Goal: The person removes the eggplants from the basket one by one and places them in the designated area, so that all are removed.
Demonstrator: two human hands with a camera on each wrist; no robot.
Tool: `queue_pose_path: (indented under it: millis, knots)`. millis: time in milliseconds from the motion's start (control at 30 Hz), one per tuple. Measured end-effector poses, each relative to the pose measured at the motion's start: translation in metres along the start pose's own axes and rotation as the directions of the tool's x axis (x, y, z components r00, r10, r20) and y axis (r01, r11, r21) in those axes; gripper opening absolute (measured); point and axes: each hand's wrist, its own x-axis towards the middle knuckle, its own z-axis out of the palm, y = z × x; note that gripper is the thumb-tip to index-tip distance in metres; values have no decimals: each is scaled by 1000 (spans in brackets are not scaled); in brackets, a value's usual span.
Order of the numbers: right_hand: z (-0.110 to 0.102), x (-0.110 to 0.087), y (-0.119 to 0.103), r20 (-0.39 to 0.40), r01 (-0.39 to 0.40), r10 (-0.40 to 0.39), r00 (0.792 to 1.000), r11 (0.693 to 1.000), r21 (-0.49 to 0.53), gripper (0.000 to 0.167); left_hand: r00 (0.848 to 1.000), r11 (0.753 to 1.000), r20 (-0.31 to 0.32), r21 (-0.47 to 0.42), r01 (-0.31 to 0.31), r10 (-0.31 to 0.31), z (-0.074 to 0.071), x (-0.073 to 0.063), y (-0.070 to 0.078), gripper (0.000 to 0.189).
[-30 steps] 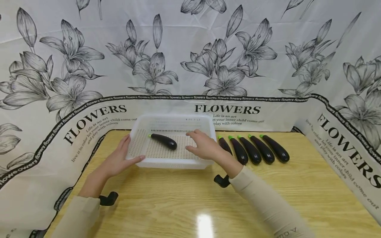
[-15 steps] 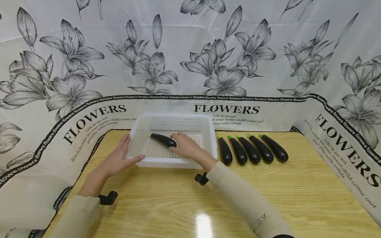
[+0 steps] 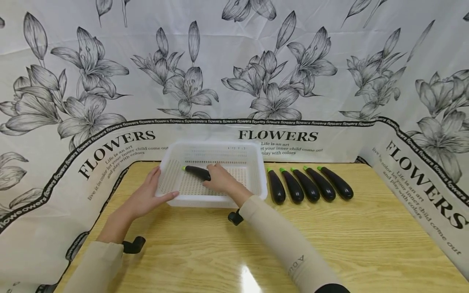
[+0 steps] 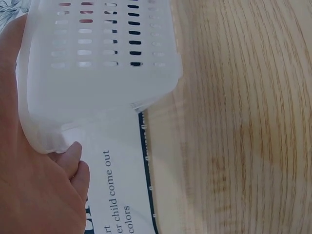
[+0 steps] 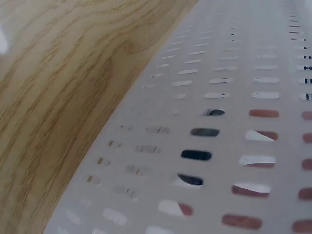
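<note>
A white perforated plastic basket (image 3: pixel 216 199) stands at the back of the wooden table, tilted slightly toward me. My left hand (image 3: pixel 144 197) grips its left front corner, thumb over the rim; fingers curl at the corner in the left wrist view. Inside lies one dark purple eggplant (image 3: pixel 196 172), its green stem end pointing left. Reaching over the front rim, my right hand (image 3: pixel 221 179) grips the eggplant's thick end and hides it. In the right wrist view the basket's slotted wall (image 5: pixel 229 141) blocks most of that hand, with skin and dark eggplant showing through the slots.
To the basket's right, several eggplants (image 3: pixel 310 185) lie side by side in a row, green stems to the back. A white flower-print cloth (image 3: pixel 234 81) hangs behind the table (image 3: pixel 183 248) and at both sides.
My right hand has moved left, from above the basket's right side down to the eggplant's thick end, and now holds it. My left hand stays at the basket's corner.
</note>
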Motion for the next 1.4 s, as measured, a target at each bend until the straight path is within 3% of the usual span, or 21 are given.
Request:
queue_pose_path:
  millis: [300, 733, 1067, 1400]
  knots:
    - [3, 16, -8, 34, -30, 28, 999, 998, 56, 66, 1000, 1000, -5, 3, 2, -2, -4, -2, 0, 115]
    - [6, 22, -11, -26, -135, 134, 991, 988, -77, 44, 1000, 1000, -1, -5, -6, 6, -1, 5, 0, 115]
    - [12, 21, -17, -7, -114, 114, 993, 992, -50, 27, 1000, 1000, 2, 13, 5, -5, 2, 1, -1, 116]
    - [-2, 13, -17, -19, -72, 71, 997, 993, -95, 33, 1000, 1000, 7, 15, 9, -9, 1, 0, 1, 116]
